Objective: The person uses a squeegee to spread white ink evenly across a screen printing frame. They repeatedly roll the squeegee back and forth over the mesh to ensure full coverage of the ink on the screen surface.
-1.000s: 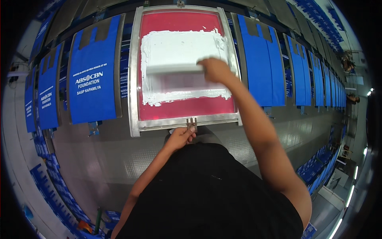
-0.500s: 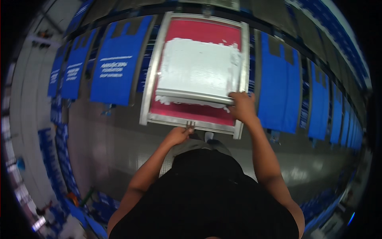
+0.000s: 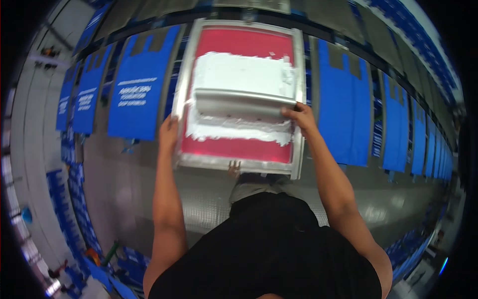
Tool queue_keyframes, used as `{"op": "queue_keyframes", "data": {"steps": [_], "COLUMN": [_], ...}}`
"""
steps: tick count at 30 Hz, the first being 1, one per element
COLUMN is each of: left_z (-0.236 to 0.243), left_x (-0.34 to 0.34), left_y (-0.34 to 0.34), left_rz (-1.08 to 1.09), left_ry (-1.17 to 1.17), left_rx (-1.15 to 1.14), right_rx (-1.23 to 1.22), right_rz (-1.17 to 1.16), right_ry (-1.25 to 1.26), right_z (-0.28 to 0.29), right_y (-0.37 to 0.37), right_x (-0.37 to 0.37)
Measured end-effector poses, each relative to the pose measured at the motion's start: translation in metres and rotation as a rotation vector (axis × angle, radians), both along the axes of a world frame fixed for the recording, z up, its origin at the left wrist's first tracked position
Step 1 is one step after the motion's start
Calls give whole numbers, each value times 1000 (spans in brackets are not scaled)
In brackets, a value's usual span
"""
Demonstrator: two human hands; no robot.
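A screen printing frame (image 3: 298,65) with metal rails and red mesh (image 3: 239,41) lies in front of me, white ink (image 3: 234,70) spread over much of the mesh. Across the ink rests a wide grey metal squeegee (image 3: 234,104), tilted so its broad face shows. My right hand (image 3: 303,118) is closed on the squeegee's right end, beside the frame's right rail; some of its fingers are hidden. On the opposite side, my left hand (image 3: 170,132) is closed round the left rail, fingers partly out of sight. A small pronged metal piece (image 3: 234,167) sits at the frame's near edge.
Blue printed fabric pieces (image 3: 137,84) lie on boards left of the frame, with more blue pieces (image 3: 343,99) in a row to the right. Grey boards (image 3: 368,30) stand farther back. Below is a grey floor (image 3: 388,209); blue fabric also hangs at the lower left.
My left hand has gone from the frame's near edge up to its left rail. The squeegee has tipped to show its broad face, and the frame sits slightly left and lower in view.
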State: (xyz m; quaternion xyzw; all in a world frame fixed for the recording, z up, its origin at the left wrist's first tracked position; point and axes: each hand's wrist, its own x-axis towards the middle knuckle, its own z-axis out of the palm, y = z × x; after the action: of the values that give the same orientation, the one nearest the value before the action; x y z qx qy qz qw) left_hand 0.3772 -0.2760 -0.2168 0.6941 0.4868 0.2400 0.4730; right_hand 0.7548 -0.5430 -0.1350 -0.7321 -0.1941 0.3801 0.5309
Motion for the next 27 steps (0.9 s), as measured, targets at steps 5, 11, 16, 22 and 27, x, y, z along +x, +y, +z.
{"op": "queue_keyframes", "data": {"steps": [5,11,16,22,27], "left_z": [4,-116,-148,-136,-141], "left_x": [13,64,94,111,124], "left_y": [-28,-31,-44,-66,-64], "left_rz": [36,-133,-122,-13,14], "left_ry": [-46,-230,-168,-142,76], "left_rx": [-118,-252,-254,-311,-166], "right_rx": [51,-46,-86,-55,-61], "right_rz": [23,-175,-217,-88,-76], "right_ry": [-68,-118,-85,-43,-134], "right_z": [-17,-83,-109,-129,-136], "right_y": [-9,-56,-71,-69,-77], "right_x": [6,20,36,90,112]}}
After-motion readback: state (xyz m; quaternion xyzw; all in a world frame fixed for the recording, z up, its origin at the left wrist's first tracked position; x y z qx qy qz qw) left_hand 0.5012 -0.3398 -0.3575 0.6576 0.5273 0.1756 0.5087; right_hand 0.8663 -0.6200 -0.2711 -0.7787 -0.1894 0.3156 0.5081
